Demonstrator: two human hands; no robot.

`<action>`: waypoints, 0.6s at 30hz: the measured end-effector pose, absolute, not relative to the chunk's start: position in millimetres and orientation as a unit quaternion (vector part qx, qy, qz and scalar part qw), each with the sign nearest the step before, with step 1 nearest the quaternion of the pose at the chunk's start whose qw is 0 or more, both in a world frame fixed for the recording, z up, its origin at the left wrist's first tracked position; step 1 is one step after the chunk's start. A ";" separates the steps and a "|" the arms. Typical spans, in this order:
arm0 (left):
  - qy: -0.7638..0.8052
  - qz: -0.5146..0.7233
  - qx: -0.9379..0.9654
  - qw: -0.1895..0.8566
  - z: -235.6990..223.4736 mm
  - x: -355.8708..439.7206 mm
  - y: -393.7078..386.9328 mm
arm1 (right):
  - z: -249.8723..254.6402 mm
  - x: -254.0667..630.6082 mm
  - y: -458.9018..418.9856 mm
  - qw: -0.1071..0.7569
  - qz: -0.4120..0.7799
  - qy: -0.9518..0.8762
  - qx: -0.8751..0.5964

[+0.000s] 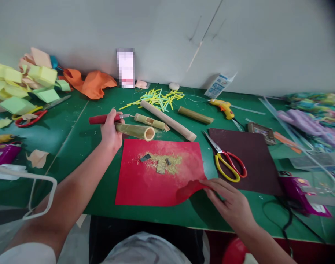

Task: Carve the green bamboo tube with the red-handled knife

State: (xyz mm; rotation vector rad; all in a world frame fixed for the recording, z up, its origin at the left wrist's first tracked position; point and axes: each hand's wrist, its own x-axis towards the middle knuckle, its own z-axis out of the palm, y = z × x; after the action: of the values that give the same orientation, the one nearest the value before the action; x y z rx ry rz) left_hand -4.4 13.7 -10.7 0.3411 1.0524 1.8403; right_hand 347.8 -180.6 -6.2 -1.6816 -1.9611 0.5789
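Observation:
My left hand [111,132] is closed around a bamboo tube [133,130], its open end facing right, and a red-handled craft knife [98,119] with its blade pointing right. Thumb and fingers of my right hand [230,200] pinch the lower right corner of a red sheet of paper [137,187], which curls up there. Bamboo shavings [173,165] and a few dark chips lie in the middle of the sheet. Behind it rest a bamboo piece with a cut window [156,124], a pale wooden rod [170,121] and another bamboo length [195,115].
Scissors [228,161] lie partly over a dark brown sheet [255,165] on the right. Farther back are a yellow glue gun [222,107], cut paper strips [159,98] and a phone [126,68]. Folded papers [21,84] and orange cloth-like material [94,83] fill the left back.

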 end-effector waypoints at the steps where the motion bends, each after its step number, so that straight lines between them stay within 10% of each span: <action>1: 0.434 0.751 0.149 0.474 -9.4 -2.3 11.9 | -9.2 349.0 -182.3 0.243 0.185 -0.736 -0.604; 18: 0.475 0.707 0.260 0.455 -6.2 14.0 -1.9 | -27.1 347.1 -209.0 0.139 -0.072 -0.877 -0.454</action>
State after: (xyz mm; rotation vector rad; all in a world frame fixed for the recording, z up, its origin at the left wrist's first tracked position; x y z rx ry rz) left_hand 14.0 -1.9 -6.2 0.6426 1.1722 1.7442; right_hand 347.1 -209.0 -27.1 -1.3122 -2.5355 -0.2077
